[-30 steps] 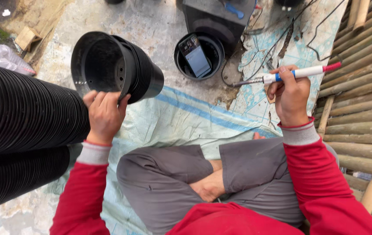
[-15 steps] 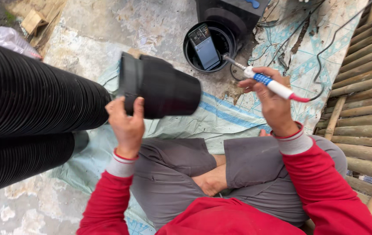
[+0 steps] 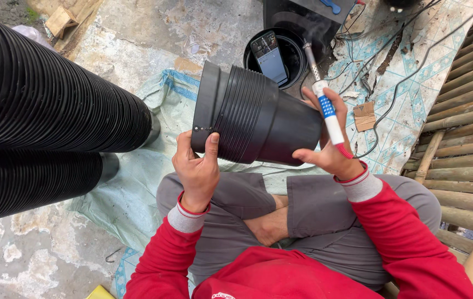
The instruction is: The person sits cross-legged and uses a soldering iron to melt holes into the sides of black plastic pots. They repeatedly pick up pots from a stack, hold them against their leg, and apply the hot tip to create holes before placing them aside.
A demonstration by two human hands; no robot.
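The left hand (image 3: pixel 196 166) is gripping the rim of a stack of black pots (image 3: pixel 256 116), held sideways above the lap. The right hand (image 3: pixel 328 141) is closing around a soldering iron (image 3: pixel 325 99) and touching the stack's bottom end.

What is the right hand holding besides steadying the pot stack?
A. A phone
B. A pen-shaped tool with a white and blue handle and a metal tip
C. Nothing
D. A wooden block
B: the right hand grips a soldering-iron-like tool, metal tip pointing up and away, while resting against the base end of the black pot stack; the phone lies in a separate pot.
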